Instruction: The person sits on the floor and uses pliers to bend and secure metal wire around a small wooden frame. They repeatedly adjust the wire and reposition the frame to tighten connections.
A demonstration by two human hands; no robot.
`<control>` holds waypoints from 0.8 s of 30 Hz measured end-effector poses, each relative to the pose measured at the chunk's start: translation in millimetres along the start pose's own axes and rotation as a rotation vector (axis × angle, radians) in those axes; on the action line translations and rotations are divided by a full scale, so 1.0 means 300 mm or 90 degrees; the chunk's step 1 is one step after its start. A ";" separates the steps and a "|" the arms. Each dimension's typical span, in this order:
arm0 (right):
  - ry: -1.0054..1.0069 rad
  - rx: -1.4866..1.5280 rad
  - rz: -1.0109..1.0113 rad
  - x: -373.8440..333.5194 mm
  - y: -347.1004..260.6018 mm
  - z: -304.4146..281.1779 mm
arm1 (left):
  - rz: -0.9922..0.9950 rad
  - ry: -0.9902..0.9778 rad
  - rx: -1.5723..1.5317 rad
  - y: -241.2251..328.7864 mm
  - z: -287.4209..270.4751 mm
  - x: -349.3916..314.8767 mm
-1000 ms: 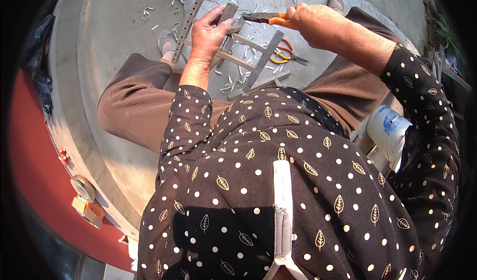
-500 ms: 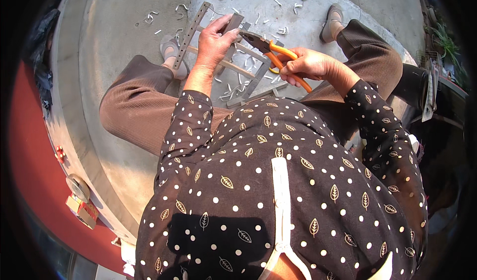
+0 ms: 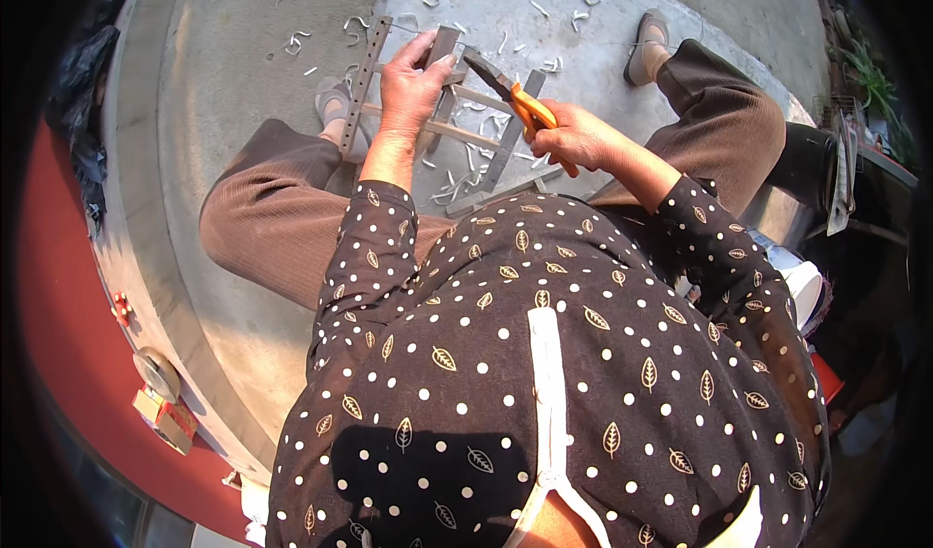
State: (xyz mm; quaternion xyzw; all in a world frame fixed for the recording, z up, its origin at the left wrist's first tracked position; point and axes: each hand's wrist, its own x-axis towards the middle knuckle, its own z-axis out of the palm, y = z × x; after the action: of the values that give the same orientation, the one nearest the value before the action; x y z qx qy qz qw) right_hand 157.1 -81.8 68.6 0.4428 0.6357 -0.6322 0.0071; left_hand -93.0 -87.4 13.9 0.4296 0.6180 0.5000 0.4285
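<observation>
the left hand grips the upper end of a metal frame, a ladder-like assembly of perforated grey strips and pale cross rods standing on the concrete floor between the person's knees. its fingers are closed around one upright strip, thumb on the near face. the right hand is closed around the orange handles of a pair of pliers; the dark nose points up and left and sits just beside the left thumb, at the top of the frame. whether the nose pinches anything cannot be told at this size.

judged step: working a joint at the frame's upper end with the pliers while the left hand steadies it. the next move appears to call for a firm hold on the strip and a controlled squeeze or twist close to the left fingers.

short pale offcuts lie scattered on the floor around the frame.
</observation>
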 end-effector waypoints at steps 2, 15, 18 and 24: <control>-0.051 0.099 0.044 -0.011 -0.006 0.012 | 0.007 0.011 0.031 -0.008 0.008 0.001; 0.012 0.269 0.060 -0.124 -0.040 -0.012 | -0.020 0.078 0.023 0.026 0.008 -0.003; -0.005 0.357 0.032 -0.130 -0.093 0.009 | -0.001 0.078 0.034 0.009 0.012 -0.006; -0.065 0.410 0.129 -0.095 -0.200 0.010 | 0.020 0.071 0.020 0.015 0.021 -0.017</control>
State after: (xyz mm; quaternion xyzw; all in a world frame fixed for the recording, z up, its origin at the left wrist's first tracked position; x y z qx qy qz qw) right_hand 138.4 -88.4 132.1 0.4512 0.3548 -0.8180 -0.0383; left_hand -85.0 -90.2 18.0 0.4170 0.6419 0.5203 0.3786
